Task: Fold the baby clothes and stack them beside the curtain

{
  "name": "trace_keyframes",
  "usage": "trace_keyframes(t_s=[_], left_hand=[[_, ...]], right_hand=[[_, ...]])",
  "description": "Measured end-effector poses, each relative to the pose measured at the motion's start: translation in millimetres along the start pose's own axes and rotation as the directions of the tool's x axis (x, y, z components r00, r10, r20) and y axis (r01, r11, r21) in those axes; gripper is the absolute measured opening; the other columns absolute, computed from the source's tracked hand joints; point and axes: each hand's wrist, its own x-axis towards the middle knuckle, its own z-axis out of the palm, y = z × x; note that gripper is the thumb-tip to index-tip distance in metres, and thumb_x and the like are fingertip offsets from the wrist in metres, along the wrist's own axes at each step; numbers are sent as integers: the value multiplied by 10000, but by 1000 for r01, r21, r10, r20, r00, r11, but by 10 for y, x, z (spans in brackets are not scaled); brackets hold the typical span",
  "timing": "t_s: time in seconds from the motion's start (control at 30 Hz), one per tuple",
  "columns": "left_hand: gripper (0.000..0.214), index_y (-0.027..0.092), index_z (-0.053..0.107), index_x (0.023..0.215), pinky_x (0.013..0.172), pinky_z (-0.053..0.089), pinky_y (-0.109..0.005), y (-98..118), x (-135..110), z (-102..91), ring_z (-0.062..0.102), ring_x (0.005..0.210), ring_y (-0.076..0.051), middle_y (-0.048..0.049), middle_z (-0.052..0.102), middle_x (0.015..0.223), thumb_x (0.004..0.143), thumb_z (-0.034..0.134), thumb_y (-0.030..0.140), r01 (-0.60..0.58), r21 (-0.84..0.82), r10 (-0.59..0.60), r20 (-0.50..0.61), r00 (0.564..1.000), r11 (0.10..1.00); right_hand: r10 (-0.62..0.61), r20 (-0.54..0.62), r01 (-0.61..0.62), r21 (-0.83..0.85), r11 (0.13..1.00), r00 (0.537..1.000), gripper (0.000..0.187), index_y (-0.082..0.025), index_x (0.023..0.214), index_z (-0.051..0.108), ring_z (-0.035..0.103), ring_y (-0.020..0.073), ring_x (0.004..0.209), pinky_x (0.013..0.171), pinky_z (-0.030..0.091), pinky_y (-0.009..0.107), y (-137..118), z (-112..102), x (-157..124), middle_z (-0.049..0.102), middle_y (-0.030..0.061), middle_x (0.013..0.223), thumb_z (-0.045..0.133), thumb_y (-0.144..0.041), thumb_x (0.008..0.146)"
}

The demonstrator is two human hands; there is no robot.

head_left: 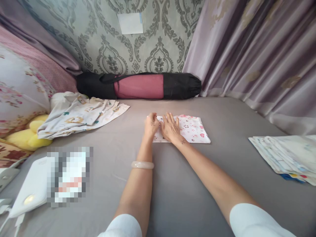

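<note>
A small white cloth with pink prints lies folded flat on the grey bed sheet. Both of my hands rest on its left end. My right hand lies flat on the cloth with its fingers stretched out and spread. My left hand sits at the cloth's left edge with its fingers curled down onto the fabric, and I cannot make out whether it pinches the edge. A pale bangle circles my left wrist.
A pile of cream printed clothes lies at the left, with a yellow plush toy beside it. A stack of folded cloths sits at the right. A black and pink roll bag lies along the wall. White devices sit at lower left.
</note>
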Motion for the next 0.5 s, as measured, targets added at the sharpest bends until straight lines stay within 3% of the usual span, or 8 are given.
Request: trace_keyframes(t_s=[0.17, 0.33, 0.5], left_hand=[[468, 145, 572, 1240, 1030, 432, -356, 113, -141, 123, 575, 1205, -236, -132, 653, 1246, 798, 440, 66, -158, 331, 85, 226, 970, 930], [475, 132, 514, 1301, 1029, 419, -347, 180, -184, 138, 550, 1230, -235, -139, 630, 1273, 848, 386, 70, -196, 489, 62, 275, 959, 850], [418, 94, 481, 1327, 1100, 348, -410, 238, -283, 237, 450, 1329, -280, -173, 511, 1419, 960, 368, 261, -242, 587, 70, 300, 951, 773]], right_hand=[[-5, 118, 5, -2, 1000, 993, 544, -74, 1488, 363, 192, 276, 1481, 1185, 114, 523, 148, -18, -48, 266, 153, 1595, 239, -303, 1010], [101, 14, -101, -35, 994, 995, 576, -47, 1499, 332, 191, 276, 1479, 1188, 101, 503, 320, -22, -107, 261, 167, 1594, 237, -335, 1010], [85, 67, -81, -59, 995, 994, 594, -31, 1500, 320, 200, 266, 1478, 1186, 135, 486, 548, -81, -165, 266, 170, 1591, 239, -348, 1003]])
